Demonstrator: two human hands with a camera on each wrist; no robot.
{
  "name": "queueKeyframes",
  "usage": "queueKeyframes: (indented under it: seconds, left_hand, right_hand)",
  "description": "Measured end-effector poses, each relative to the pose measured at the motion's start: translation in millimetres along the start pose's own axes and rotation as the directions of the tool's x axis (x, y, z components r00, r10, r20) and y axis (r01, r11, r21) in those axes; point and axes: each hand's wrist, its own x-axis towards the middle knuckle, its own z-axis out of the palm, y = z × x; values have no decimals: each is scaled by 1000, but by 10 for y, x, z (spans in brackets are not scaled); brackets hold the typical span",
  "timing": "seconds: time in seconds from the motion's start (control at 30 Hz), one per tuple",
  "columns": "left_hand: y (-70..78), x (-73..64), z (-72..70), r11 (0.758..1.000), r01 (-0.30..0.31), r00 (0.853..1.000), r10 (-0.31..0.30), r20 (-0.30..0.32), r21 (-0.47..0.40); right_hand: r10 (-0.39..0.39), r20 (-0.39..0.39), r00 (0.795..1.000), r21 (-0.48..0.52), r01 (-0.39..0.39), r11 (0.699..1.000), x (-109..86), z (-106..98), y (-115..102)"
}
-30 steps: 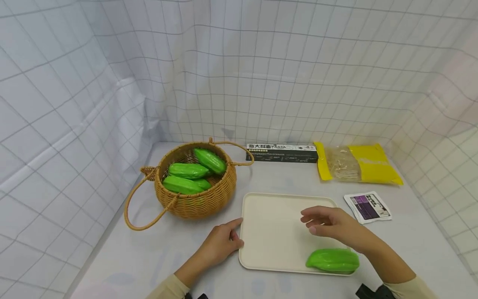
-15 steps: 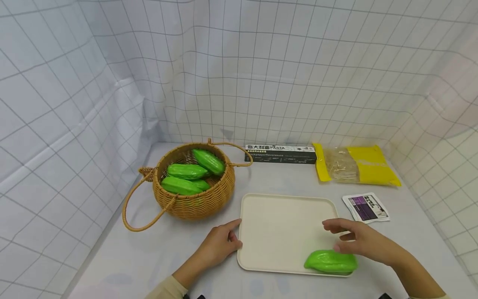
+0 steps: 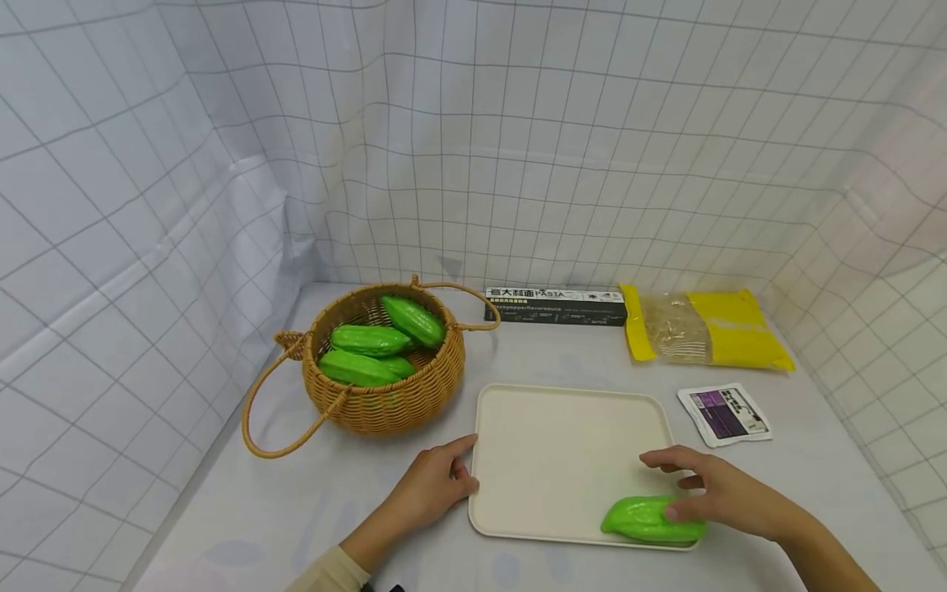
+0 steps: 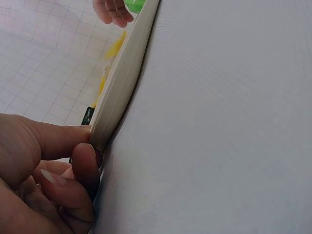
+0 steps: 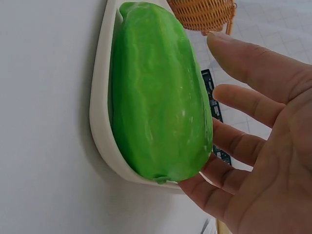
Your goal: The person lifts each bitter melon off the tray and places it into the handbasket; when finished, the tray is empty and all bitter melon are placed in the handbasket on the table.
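Note:
A glossy green ridged bitter melon (image 3: pixel 642 520) lies in the near right corner of the cream tray (image 3: pixel 570 460). My right hand (image 3: pixel 728 493) is at its right end, fingers spread and gently bent. In the right wrist view, several fingers come up close along the melon (image 5: pixel 158 92), while the thumb stands apart from it. On the tray's left side, my left hand (image 3: pixel 432 485) touches the edge with its index finger and thumb. The left wrist view has one straight finger against the tray's rim (image 4: pixel 119 92), other fingers bent below it.
A wicker basket (image 3: pixel 392 407) with several bitter melons stands at the left, its handles spread outward. Behind the tray lie a black pasta box (image 3: pixel 555 308) and a yellow noodle bag (image 3: pixel 740 329). A white and purple sachet (image 3: pixel 725 413) lies to the tray's right.
My right hand has moved from above the tray rightward and toward me, down to the melon's right end. The left hand stays at the tray's edge.

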Motion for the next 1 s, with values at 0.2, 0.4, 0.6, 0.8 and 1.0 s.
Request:
queueKeyframes:
  seconds: [0.2,0.4,0.6,0.8,1.0]
  left_hand:
    - [9,-6,-3,1000,1,1000,-1,-2,1]
    - [18,-4,-5,1000,4,1000,-4,2,-3]
    - [21,-6,-3,1000,4,1000,-4,4,-5]
    - [14,-5,-2,1000,7,1000,-7,4,-11]
    - [12,-4,0,1000,4,1000,-4,-4,-1]
  right_hand:
    - [-14,10,1000,-21,15,1000,10,23,25]
    - [-7,29,1000,-46,9,999,8,48,30]
    - [-18,98,995,-14,19,1000,9,58,34]
    - [-21,165,986,8,20,1000,21,61,23]
    - [-46,173,984,20,43,999,36,71,22]
